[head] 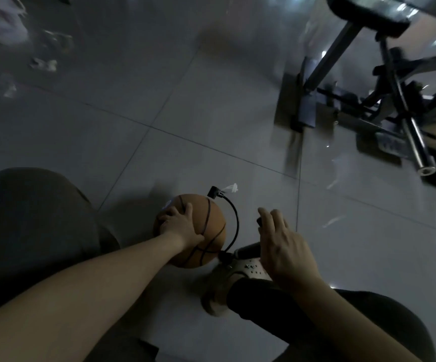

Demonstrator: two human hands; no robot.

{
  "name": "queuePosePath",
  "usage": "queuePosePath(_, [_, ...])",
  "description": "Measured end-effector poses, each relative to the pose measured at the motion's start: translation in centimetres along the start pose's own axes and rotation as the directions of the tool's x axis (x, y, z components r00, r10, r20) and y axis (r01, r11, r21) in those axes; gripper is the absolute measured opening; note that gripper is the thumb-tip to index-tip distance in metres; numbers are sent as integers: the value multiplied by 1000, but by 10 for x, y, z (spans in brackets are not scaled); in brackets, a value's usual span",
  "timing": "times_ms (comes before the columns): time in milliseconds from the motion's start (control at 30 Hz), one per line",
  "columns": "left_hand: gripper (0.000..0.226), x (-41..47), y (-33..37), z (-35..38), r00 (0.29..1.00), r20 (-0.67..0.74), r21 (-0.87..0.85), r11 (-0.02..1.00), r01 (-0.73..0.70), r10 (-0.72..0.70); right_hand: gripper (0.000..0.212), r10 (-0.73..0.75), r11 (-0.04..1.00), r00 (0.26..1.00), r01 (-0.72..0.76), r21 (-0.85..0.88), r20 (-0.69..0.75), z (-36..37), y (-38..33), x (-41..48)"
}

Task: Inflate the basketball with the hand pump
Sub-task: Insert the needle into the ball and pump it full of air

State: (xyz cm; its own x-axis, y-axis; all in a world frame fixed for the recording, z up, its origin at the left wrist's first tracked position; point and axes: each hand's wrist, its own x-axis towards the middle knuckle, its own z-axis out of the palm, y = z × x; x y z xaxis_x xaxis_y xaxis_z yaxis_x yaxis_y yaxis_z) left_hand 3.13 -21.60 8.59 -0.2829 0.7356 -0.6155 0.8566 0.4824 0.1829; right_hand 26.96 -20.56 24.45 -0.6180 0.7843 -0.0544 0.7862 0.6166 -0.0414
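**Desk:** Head view, dim room: where is the job standing?

**Photographer:** A person is crouching on a tiled floor (211, 105). The left hand (179, 223) is lying spread, palm down, on the basketball (211, 218), which is resting on the floor just beside the person's shoe (222, 283). A black hose (234, 220) is arcing from the pump (248, 250) toward the ball's far side.

**Desk:** Is the needle seated?

**Photographer:** Cannot tell; the hose's end fitting (214, 192) is sitting at the ball's far edge, blurred.

**Desk:** And the pumping?

**Photographer:** The right hand (282, 246) is hovering over the pump handle (260, 221), fingers loosely spread, gripping nothing. Setup is looking done; the strokes themselves are appearing to remain. Gym equipment (384, 100) is standing well apart.
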Motion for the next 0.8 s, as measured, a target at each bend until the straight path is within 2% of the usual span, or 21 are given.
queuePosePath(333, [114,-4,3,7,997,-73,39,999,12,-9,41,-6,1000,998,5,24,59,46,23,40])
queuePosePath(533, [110,-2,7,4,993,-114,13,999,-31,32,45,-48,995,988,34,99,144,81,25,42])
queuePosePath(667, [109,3,10,2,993,-113,16,999,-41,42,58,-51,992,977,26,126,205,112,23,42])
queuePosePath(800, [109,4,10,6,994,-101,24,999,-35,37,55,-37,988,973,2,152,228,128,25,41])
